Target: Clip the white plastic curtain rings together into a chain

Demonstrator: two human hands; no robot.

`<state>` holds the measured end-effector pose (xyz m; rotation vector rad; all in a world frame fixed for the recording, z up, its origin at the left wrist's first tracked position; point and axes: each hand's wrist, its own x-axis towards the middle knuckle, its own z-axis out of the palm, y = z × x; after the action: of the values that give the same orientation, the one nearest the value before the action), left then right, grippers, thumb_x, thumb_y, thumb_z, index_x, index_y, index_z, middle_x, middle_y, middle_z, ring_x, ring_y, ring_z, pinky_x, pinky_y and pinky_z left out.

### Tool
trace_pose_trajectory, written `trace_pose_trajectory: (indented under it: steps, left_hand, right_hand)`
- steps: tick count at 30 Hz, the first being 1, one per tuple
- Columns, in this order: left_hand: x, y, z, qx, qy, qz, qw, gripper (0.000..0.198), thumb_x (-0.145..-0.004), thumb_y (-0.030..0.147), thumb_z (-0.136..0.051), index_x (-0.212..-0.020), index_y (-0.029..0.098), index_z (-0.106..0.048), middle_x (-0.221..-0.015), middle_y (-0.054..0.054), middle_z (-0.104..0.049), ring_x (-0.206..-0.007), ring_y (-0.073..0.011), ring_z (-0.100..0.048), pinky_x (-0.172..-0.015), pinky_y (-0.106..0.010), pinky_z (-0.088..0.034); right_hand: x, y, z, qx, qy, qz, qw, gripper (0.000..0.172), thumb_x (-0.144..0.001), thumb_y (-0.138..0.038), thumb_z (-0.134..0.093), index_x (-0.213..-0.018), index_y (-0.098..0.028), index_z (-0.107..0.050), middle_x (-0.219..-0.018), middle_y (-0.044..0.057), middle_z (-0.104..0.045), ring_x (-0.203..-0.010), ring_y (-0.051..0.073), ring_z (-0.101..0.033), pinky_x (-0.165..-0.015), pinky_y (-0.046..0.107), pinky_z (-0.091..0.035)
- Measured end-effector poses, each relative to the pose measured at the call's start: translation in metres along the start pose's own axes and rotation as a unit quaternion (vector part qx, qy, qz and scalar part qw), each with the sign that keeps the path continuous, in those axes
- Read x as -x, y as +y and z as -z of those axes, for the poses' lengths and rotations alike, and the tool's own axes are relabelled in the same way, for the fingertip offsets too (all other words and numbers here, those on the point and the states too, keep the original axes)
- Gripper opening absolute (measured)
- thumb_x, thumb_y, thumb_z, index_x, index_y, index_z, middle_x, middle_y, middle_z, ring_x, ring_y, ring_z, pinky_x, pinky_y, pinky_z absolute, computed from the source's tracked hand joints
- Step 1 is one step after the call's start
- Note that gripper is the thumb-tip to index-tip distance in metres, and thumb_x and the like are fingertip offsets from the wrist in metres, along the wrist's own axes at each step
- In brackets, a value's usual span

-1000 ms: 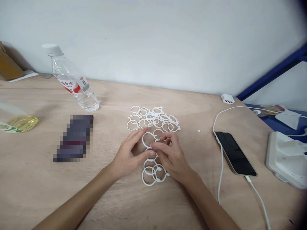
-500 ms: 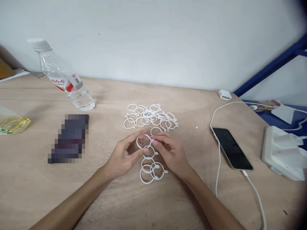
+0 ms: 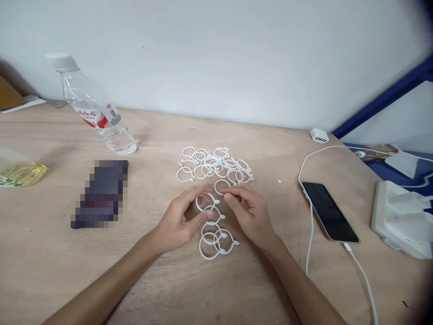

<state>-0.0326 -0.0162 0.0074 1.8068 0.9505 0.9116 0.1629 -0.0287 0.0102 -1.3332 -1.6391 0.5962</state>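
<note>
White plastic curtain rings with small clip eyelets lie on the wooden table. My left hand curves its thumb and index finger around one curtain ring, with the fingertips at its rim. Below that ring, several more rings overlap in a column towards me. My right hand has its thumb and index fingertips close together at the lower edge of another curtain ring; the exact contact is hard to make out. Behind both hands lies a loose pile of rings.
A clear water bottle and a pixelated dark object are on the left. To the right are a phone with a white cable, and a white power strip. The wall borders the table's back edge.
My right hand has left the eyelet of the ring in my left hand and moved slightly right, to the ring behind it. The left hand's ring sits a little lower. The view shifted slightly.
</note>
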Motion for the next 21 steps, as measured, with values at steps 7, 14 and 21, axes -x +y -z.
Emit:
trace_pose_trajectory:
  steps: [7, 14, 21]
  left_hand:
    - [0.000, 0.006, 0.000, -0.170, -0.090, -0.039, 0.981, 0.038, -0.084, 0.027, -0.062, -0.121, 0.021, -0.057, -0.119, -0.011, -0.056, -0.110, -0.0260, -0.051, -0.097, -0.043, -0.041]
    - [0.001, 0.011, 0.000, -0.201, -0.124, -0.069, 0.969, 0.037, -0.079, 0.042, -0.067, -0.112, 0.025, -0.066, -0.111, -0.008, -0.060, -0.106, -0.0276, -0.051, -0.097, -0.046, -0.039]
    - [-0.001, 0.003, -0.001, -0.078, 0.033, -0.039, 0.996, 0.029, -0.089, 0.035, -0.057, -0.116, 0.024, -0.060, -0.115, -0.008, -0.054, -0.114, -0.0234, -0.051, -0.102, -0.040, -0.041]
  right_hand:
    - [-0.003, 0.023, 0.008, 0.181, 0.040, -0.022, 0.982, 0.019, -0.076, -0.026, -0.069, -0.094, -0.019, -0.069, -0.085, 0.008, -0.064, -0.083, 0.025, -0.058, -0.076, 0.042, -0.049]
    - [-0.001, 0.025, 0.002, 0.154, 0.024, -0.038, 0.987, 0.013, -0.080, -0.028, -0.067, -0.089, -0.020, -0.071, -0.085, 0.007, -0.063, -0.085, 0.025, -0.058, -0.076, 0.043, -0.050]
    - [0.000, 0.005, 0.005, -0.027, -0.050, -0.041, 0.998, 0.015, -0.082, -0.031, -0.068, -0.092, -0.023, -0.073, -0.084, 0.004, -0.065, -0.075, 0.016, -0.059, -0.064, 0.030, -0.048]
